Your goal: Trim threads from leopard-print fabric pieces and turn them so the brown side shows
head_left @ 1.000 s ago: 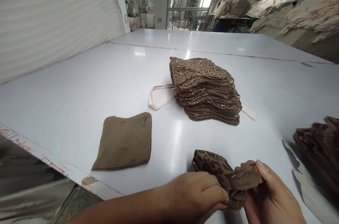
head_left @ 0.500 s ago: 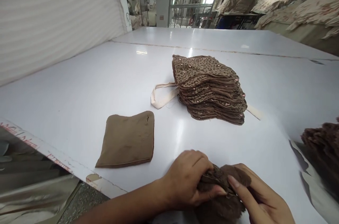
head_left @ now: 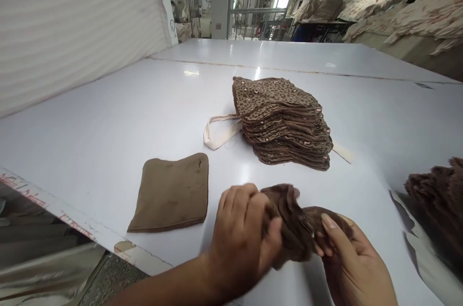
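Between my two hands is a bunched dark brown fabric piece [head_left: 289, 224], held just above the near part of the table. My left hand [head_left: 242, 233] is closed around its left side, slightly blurred by motion. On the other end, my right hand [head_left: 350, 253] pinches the cloth between thumb and fingers. To the left, a flat olive-brown fabric piece [head_left: 171, 192] with a small notch or hole near one corner lies on the table. Beyond my hands rises a stack of leopard-print and brown fabric pieces [head_left: 284, 123], a pale strip [head_left: 219, 137] running out from beneath it.
The white table [head_left: 119, 118] has a worn front edge at lower left. Dark brown fluffy fabric [head_left: 439, 205] is heaped at the right edge. A ribbed white sheet [head_left: 79, 21] slopes up on the left. Piled cloth [head_left: 427, 17] and metal bars stand farther back.
The brown piece has been lifted and turned upward between my hands. My left hand has risen and shifted a little left. The stack and the flat piece still lie on the table.
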